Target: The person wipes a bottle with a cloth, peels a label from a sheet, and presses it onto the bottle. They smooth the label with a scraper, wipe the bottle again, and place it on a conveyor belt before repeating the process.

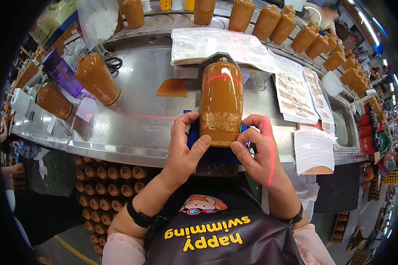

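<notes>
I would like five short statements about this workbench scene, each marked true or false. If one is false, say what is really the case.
1. The left hand and the right hand both touch the brown bottle in the middle. True.
2. A red light line crosses the upper part of that bottle. True.
3. The label on the bottle is blue. False: it is gold with a pattern.
4. The label sheets lie to the left of the bottle. False: they lie to its right.
5. A purple container stands at the left of the metal table. True.
</notes>
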